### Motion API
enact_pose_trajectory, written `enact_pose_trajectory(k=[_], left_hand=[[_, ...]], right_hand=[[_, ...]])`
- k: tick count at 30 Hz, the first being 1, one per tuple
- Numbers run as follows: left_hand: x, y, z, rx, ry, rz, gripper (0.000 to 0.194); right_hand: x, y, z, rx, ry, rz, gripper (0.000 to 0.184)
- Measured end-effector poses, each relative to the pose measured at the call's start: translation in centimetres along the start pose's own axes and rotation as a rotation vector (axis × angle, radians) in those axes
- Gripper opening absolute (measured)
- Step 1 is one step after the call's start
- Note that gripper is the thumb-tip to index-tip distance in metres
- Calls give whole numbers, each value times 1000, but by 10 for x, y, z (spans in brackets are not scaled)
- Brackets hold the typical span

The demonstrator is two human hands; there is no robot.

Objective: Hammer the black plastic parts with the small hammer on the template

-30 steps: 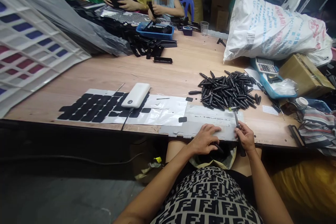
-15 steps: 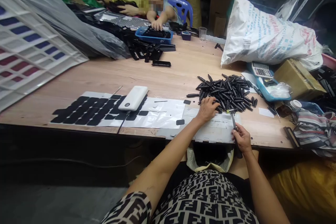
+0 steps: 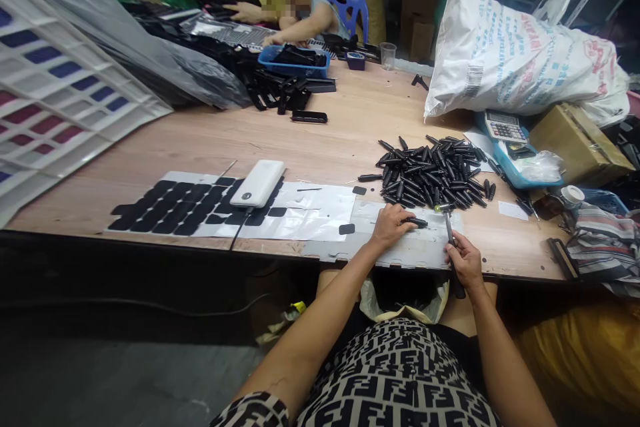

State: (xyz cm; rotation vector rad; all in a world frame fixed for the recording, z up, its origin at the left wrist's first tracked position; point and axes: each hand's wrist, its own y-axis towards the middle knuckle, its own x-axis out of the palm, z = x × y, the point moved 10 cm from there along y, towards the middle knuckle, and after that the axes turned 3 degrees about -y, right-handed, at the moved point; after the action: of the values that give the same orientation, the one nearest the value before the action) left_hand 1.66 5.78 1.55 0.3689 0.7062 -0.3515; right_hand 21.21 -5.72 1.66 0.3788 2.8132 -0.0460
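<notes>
My left hand (image 3: 391, 225) is closed on one small black tapered piece (image 3: 417, 221), low over a grey board (image 3: 360, 250) at the table's front edge. The piece points to the right out of my fingers. In my right hand (image 3: 466, 260) is a small hammer (image 3: 451, 233), gripped by its dark handle, with the head pointing away from me. Just beyond both hands lies a heap of similar black pieces (image 3: 430, 170). Two of my fingertips are partly hidden behind the left hand.
White sheets with black stickers (image 3: 165, 207) lie to the left, with a white power bank (image 3: 259, 183) on top. At the right stand a stuffed white sack (image 3: 520, 53), a calculator (image 3: 505, 127) and a cardboard box (image 3: 580, 140). Across the table, people sit by a blue basket (image 3: 295, 69).
My left hand has drawn back from the heap with one black piece in its fingers. The hammer stays in my right hand. Across the table, a person's hand has left the blue basket.
</notes>
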Motion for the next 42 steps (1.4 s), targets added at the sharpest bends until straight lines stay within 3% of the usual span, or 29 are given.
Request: enact_pose_trajectory(k=[9,18,34,42], left_hand=[[-3,3,4,-9,-14,-12,22],[0,7,-6,-66,-64,2,21],[-5,6,-4,-73,-73,27,14],[-5,6,-5,-101,-58,24,13]], right_hand=[[0,-4,0,-23,-63,36,54],[6,-16,-23,-115,-254,33,48],[18,-21,-25,-71,-243,20,48],[22,-25,-46,-159,-338,45,47]])
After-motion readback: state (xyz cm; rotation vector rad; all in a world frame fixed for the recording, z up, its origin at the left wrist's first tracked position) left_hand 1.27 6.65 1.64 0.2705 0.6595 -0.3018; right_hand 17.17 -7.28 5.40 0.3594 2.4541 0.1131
